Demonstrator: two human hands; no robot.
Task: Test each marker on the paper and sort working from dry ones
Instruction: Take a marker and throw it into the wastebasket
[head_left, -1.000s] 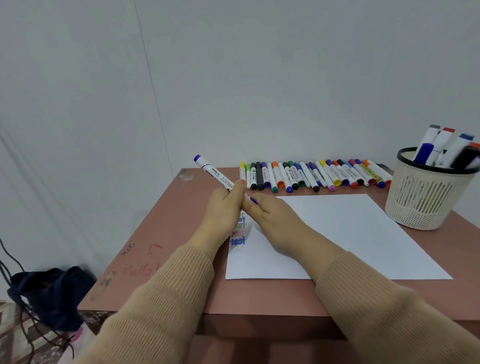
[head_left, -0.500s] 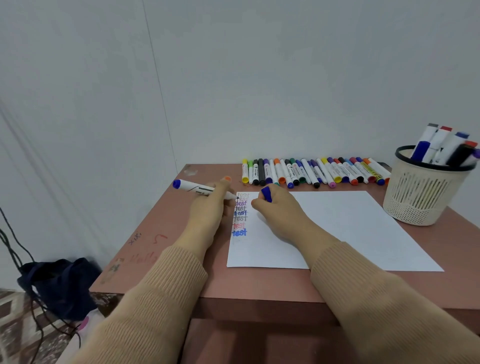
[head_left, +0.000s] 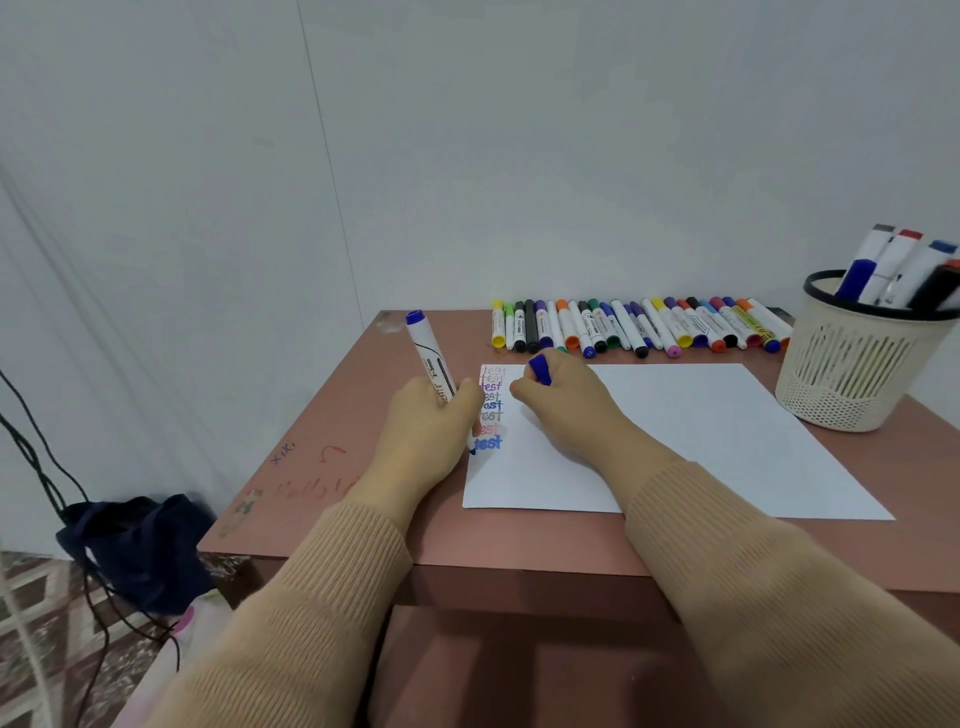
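One held marker (head_left: 428, 358), one held cap (head_left: 540, 370), one paper (head_left: 701, 431), one basket (head_left: 852, 374).

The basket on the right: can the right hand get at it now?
Probably yes: only bare paper lies between the right hand and the basket, though it grips a blue cap.

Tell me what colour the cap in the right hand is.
Dark blue; the head view shows the cap in the right hand.

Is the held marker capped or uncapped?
Uncapped: the left hand holds the marker tip down at the paper; the right hand grips its blue cap.
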